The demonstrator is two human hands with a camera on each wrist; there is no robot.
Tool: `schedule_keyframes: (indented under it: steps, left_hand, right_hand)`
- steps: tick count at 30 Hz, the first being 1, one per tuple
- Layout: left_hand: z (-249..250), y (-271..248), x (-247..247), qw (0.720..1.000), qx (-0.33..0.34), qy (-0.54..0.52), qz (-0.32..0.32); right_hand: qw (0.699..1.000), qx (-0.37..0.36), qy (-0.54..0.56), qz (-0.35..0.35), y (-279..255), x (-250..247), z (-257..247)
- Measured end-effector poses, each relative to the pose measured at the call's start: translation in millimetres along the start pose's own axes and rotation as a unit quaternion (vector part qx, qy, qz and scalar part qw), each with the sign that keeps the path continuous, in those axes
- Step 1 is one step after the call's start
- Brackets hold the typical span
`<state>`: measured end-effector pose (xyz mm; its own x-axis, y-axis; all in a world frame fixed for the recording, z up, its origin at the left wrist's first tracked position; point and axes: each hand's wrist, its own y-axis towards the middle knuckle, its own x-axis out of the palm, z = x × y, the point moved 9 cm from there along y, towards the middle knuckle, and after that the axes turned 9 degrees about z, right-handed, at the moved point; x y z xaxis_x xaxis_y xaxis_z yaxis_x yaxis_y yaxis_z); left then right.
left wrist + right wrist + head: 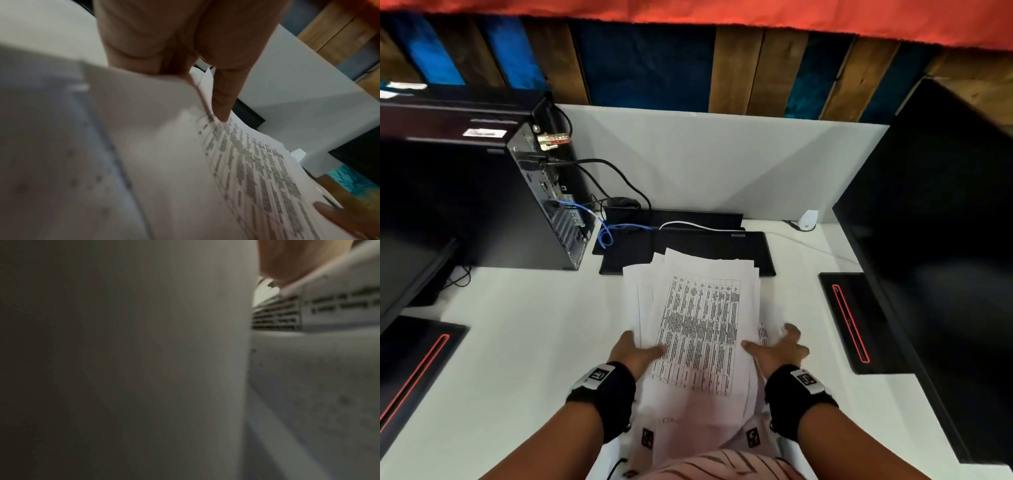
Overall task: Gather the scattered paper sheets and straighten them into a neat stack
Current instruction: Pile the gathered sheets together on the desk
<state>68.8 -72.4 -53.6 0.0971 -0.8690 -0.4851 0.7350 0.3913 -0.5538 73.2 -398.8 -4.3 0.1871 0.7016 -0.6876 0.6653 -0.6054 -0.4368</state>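
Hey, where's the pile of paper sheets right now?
In the head view the paper sheets sit mid-desk, held between the left hand and right hand, just before the black keyboard.

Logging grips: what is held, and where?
Both hands hold the paper stack: left hand pinches its left edge, right hand its right edge.
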Motion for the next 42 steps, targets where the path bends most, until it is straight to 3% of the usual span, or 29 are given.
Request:
schedule_keyframes:
  steps: [3,5,7,11,14,19,23,26,29,31,34,35,38,40,42]
  left_hand:
    - [-6.1,4.7,12.5,1.000,0.005,-0.005,-0.029]
    - [-16.1,15.2,17.4,0.999,0.019,-0.016,-0.048]
    - [-11.8,9.8,13.8,0.998,0.033,-0.021,-0.050]
    - [-17.1,15.9,10.7,0.995,0.037,-0.074,-0.062]
    - [-43.4,41.1,9.4,0.994,0.030,-0.096,-0.043]
    - [-35.4,17.9,-15.2,0.996,-0.010,-0.088,-0.028]
    - [-45.6,26.0,-13.9,0.993,-0.026,-0.104,-0.042]
    - [-36.6,18.6,-11.8,0.993,-0.009,-0.111,-0.047]
    - [-33.3,17.4,-10.1,0.992,0.005,-0.107,-0.060]
    - [-27.9,13.7,-9.8,0.993,0.012,-0.095,-0.064]
    - [-18.1,2.0,-15.8,0.996,0.008,-0.073,-0.053]
    - [-21.5,0.3,-16.6,0.995,-0.021,-0.078,-0.052]
    - [-33.1,2.4,-19.1,0.982,-0.105,-0.143,-0.064]
    - [-31.0,8.7,-13.0,0.975,-0.096,-0.175,-0.101]
    - [-31.4,12.8,-9.3,0.985,-0.052,-0.119,-0.118]
  right_hand:
    - [0.994,0.107,-0.022,0.004,1.5,-10.4,19.1]
    - [0.989,0.138,-0.052,0.022,3.4,-20.2,29.4]
    - [0.989,0.141,-0.048,0.018,8.8,-26.1,34.5]
    - [0.991,0.103,-0.002,-0.083,14.7,-29.3,26.1]
    - [0.993,0.043,-0.036,-0.105,14.2,-32.0,17.6]
    - [0.987,-0.111,-0.091,0.069,14.2,-75.3,-30.8]
    - [0.941,-0.267,-0.100,0.184,-14.1,-132.3,-107.9]
    - [0.884,-0.380,-0.021,0.272,-63.2,-184.4,-163.2]
    - [0.878,-0.389,0.156,0.231,-81.8,-206.5,-185.4]
    - [0.901,-0.348,0.187,0.178,-69.1,-185.5,-183.6]
    - [0.950,-0.276,0.123,0.084,-38.2,-114.0,-160.2]
    - [0.960,-0.257,0.094,0.054,-29.3,-87.1,-147.7]
    - [0.976,-0.217,0.020,-0.012,-9.9,-16.7,-103.5]
    - [0.982,-0.183,-0.023,-0.038,-1.3,18.3,-74.0]
    - [0.981,-0.157,-0.104,-0.039,1.4,39.3,-49.2]
